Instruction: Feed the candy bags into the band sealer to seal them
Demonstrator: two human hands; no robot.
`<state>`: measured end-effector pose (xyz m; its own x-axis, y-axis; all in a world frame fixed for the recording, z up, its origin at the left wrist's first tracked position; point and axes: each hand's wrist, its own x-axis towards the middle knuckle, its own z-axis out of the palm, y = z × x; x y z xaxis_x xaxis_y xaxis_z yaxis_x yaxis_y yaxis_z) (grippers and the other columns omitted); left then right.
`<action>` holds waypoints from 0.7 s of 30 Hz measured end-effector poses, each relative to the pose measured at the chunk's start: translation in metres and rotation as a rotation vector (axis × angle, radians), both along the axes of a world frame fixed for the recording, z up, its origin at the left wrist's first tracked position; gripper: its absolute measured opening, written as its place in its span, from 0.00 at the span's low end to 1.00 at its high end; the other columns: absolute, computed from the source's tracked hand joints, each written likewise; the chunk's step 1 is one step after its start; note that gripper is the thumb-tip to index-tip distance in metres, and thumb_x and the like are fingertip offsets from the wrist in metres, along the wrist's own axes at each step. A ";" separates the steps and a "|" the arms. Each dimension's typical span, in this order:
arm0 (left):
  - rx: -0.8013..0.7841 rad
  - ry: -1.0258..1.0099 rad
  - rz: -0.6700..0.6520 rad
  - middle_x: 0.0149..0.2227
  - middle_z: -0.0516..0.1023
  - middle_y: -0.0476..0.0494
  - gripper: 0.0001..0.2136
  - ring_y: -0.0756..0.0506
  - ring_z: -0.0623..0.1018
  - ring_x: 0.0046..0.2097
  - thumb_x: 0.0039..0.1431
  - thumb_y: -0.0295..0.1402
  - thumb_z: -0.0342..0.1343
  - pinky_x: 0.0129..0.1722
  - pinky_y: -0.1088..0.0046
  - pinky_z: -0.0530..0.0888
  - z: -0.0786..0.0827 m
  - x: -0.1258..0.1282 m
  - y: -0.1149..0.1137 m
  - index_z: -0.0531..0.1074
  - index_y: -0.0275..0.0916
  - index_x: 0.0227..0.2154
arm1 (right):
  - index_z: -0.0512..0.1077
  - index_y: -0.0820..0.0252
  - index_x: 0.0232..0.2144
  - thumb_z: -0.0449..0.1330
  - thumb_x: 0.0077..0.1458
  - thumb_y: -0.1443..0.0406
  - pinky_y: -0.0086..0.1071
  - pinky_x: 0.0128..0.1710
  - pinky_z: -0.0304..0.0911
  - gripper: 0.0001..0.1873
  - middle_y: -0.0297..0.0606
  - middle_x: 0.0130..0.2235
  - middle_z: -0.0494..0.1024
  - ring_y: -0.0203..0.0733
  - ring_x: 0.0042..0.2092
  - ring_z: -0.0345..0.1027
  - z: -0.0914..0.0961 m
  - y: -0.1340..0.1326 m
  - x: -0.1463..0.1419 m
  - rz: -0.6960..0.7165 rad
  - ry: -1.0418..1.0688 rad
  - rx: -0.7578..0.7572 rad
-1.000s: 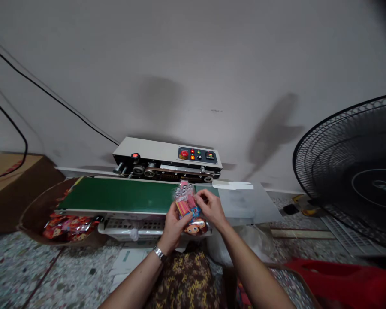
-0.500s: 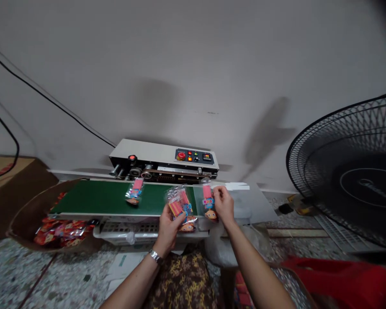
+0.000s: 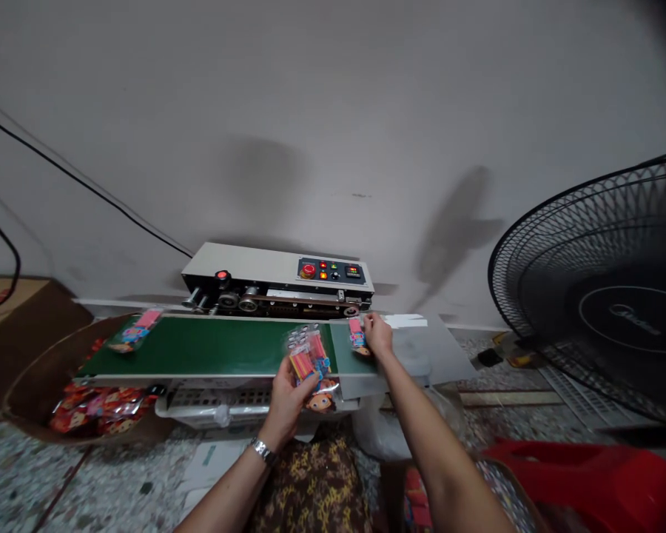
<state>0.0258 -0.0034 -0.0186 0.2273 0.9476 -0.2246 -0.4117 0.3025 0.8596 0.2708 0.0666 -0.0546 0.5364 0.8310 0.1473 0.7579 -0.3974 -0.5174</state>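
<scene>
My left hand [image 3: 288, 400] is closed around several clear plastic packets [image 3: 309, 363] with pink contents and a cartoon face, held over the front edge of the green conveyor belt [image 3: 211, 348]. Pinched at its right edge by my right hand [image 3: 379, 337], a single similar packet [image 3: 358, 339] lies over the grey plate, its top close to the inlet end of the band sealing machine [image 3: 249, 263]. Another packet [image 3: 136, 333] rests near the belt's left end.
Below the belt's left end, a large carton [image 3: 33, 370] holds many red packets. A black fan [image 3: 588, 296] stands at right, above a red plastic object [image 3: 593, 481]. White strips [image 3: 405, 320] lie on the grey plate. A white basket [image 3: 216, 407] sits under the belt.
The packet on the belt has travelled left to its far end. My right hand has moved its packet up toward the sealer's inlet. My left hand stays nearly in place with its packets.
</scene>
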 end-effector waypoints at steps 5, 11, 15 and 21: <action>-0.008 -0.007 0.014 0.42 0.76 0.39 0.25 0.43 0.76 0.40 0.41 0.32 0.63 0.43 0.65 0.70 0.002 0.004 0.001 0.65 0.36 0.45 | 0.69 0.60 0.36 0.51 0.54 0.57 0.27 0.33 0.58 0.14 0.38 0.33 0.72 0.36 0.32 0.64 0.034 -0.025 -0.045 0.361 0.262 0.217; 0.055 -0.055 0.013 0.42 0.75 0.40 0.23 0.44 0.74 0.42 0.43 0.30 0.62 0.44 0.67 0.69 -0.001 0.011 -0.003 0.66 0.37 0.45 | 0.69 0.60 0.29 0.51 0.55 0.58 0.24 0.29 0.57 0.13 0.33 0.27 0.70 0.33 0.28 0.62 0.056 -0.060 -0.095 0.504 0.387 0.278; 0.011 -0.073 0.035 0.42 0.75 0.40 0.24 0.44 0.75 0.41 0.42 0.30 0.63 0.44 0.66 0.69 -0.003 0.012 -0.004 0.66 0.38 0.46 | 0.67 0.60 0.31 0.48 0.56 0.57 0.24 0.29 0.57 0.15 0.33 0.26 0.70 0.34 0.28 0.62 0.047 -0.062 -0.087 0.276 0.393 0.406; -0.042 -0.029 0.039 0.39 0.76 0.41 0.23 0.45 0.76 0.37 0.41 0.32 0.64 0.40 0.67 0.71 -0.004 0.001 -0.001 0.67 0.37 0.43 | 0.66 0.61 0.30 0.45 0.55 0.53 0.26 0.26 0.55 0.18 0.34 0.25 0.71 0.35 0.26 0.63 0.019 -0.047 -0.013 0.011 0.247 0.267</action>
